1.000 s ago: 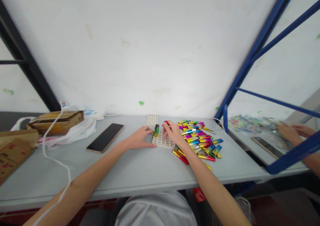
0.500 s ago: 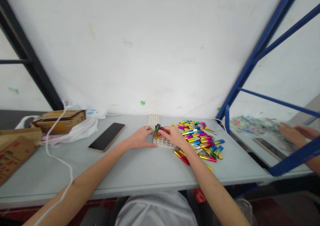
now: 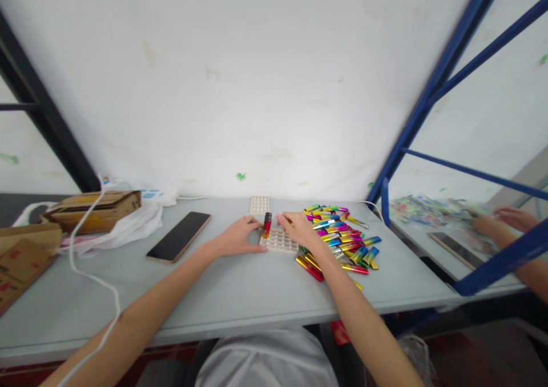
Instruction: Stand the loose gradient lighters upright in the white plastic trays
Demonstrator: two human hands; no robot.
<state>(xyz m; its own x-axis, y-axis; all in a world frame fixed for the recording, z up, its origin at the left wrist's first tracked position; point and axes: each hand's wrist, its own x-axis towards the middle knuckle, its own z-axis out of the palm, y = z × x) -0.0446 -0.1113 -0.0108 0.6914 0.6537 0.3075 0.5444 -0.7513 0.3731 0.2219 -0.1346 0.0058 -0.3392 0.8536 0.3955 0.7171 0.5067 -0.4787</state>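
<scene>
A pale tray (image 3: 280, 242) with rows of round cells lies in front of me. Red lighters (image 3: 268, 225) with black tops stand upright at its left end. My left hand (image 3: 240, 236) lies along that end, thumb and fingers spread, their tips by the tray's edge and the lighters. Over the tray's right part is my right hand (image 3: 298, 228), thumb and fingers pinched together. A small yellowish bit shows at its fingers, too small to name. To its right lies a heap of shiny slim pieces (image 3: 342, 241) in gold, red, blue and pink, partly hidden by my right wrist.
A second pale tray (image 3: 259, 205) lies near the wall. On the left are a phone (image 3: 180, 237), cardboard boxes (image 3: 100, 210), a white plastic bag (image 3: 141, 218) and a white cable (image 3: 96, 270). A blue frame (image 3: 411, 119) stands right; beyond it another person's hands (image 3: 500, 221) work.
My right hand has drawn back slightly to the right from the lighters, which now stand clear of its fingers. My left hand stays at the tray's left end. The view has shifted slightly.
</scene>
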